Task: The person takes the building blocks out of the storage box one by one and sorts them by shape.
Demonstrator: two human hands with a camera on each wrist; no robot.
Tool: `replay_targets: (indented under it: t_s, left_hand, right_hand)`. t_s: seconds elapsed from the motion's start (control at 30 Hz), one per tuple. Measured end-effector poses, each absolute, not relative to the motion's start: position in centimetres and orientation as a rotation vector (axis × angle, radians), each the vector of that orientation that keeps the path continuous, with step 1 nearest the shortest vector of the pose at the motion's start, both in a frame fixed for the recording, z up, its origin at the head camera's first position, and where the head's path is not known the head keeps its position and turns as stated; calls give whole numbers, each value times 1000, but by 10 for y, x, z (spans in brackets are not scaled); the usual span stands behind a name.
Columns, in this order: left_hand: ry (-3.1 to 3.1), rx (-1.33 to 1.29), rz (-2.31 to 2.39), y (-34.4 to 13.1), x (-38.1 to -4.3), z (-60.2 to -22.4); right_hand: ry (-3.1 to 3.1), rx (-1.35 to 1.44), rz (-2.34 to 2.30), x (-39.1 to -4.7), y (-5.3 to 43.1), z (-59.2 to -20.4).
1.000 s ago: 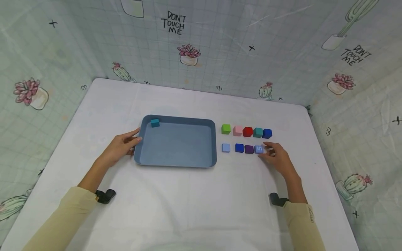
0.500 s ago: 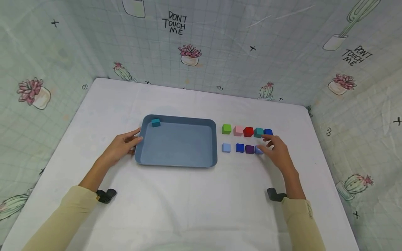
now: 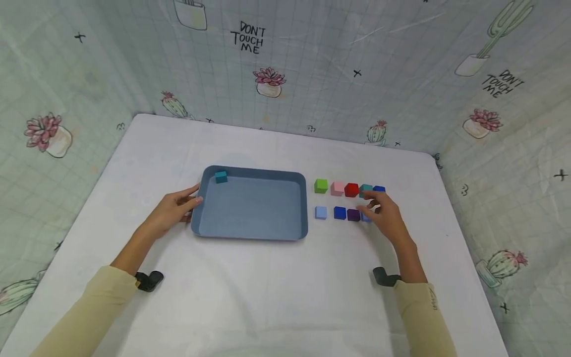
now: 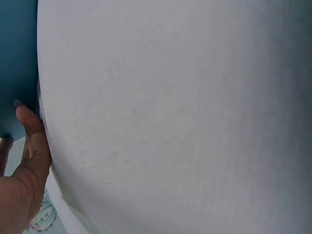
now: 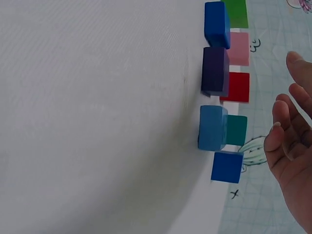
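Observation:
My left hand [image 3: 167, 214] holds the left end of a blue-grey tray [image 3: 250, 237], its thumb at the rim. The left wrist view shows that thumb against the tray's wall [image 4: 17, 63]. A teal cube [image 3: 220, 177] lies in the tray's far left corner. Above the right end of two rows of cubes hovers my right hand [image 3: 385, 215], fingers spread apart with nothing between them. It partly covers a light blue cube [image 5: 212, 127], a teal cube [image 5: 237, 130] and a dark blue cube [image 5: 227, 166] in the head view.
The back row also has a green cube [image 3: 320, 186], a pink cube [image 3: 337, 189] and a red cube [image 3: 351, 190]. In front lie a pale blue cube [image 3: 320, 212], a blue cube [image 3: 340, 212] and a purple cube [image 3: 354, 214]. A patterned cloth [image 3: 312, 74] hangs behind the white table.
My right hand has risen off the front row's rightmost light blue cube and shifted left, over the gap between the rows. The left hand and tray stay put.

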State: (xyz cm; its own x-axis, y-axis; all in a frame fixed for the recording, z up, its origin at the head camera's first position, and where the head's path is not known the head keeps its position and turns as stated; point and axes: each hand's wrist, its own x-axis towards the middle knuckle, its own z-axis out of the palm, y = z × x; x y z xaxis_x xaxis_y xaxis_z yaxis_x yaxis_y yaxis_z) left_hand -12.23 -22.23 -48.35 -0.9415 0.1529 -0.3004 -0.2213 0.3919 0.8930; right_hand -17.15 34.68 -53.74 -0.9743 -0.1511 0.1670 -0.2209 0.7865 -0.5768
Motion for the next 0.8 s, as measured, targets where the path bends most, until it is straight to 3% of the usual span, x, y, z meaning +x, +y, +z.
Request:
replay_targets:
  t_s: [0.23,0.47,0.8]
  left_hand:
    - [2342,-39,1571,-227,-125,-493]
    - [2335,-53,1571,-226,-125,-492]
    - [2333,-38,1565,-226,-125,-493]
  right_hand:
    - [-2887,311,874,-174,328,-526]
    - [-2883,301,1092,-153,287,-476]
    - [-2841,439,1097,-154,272,-470]
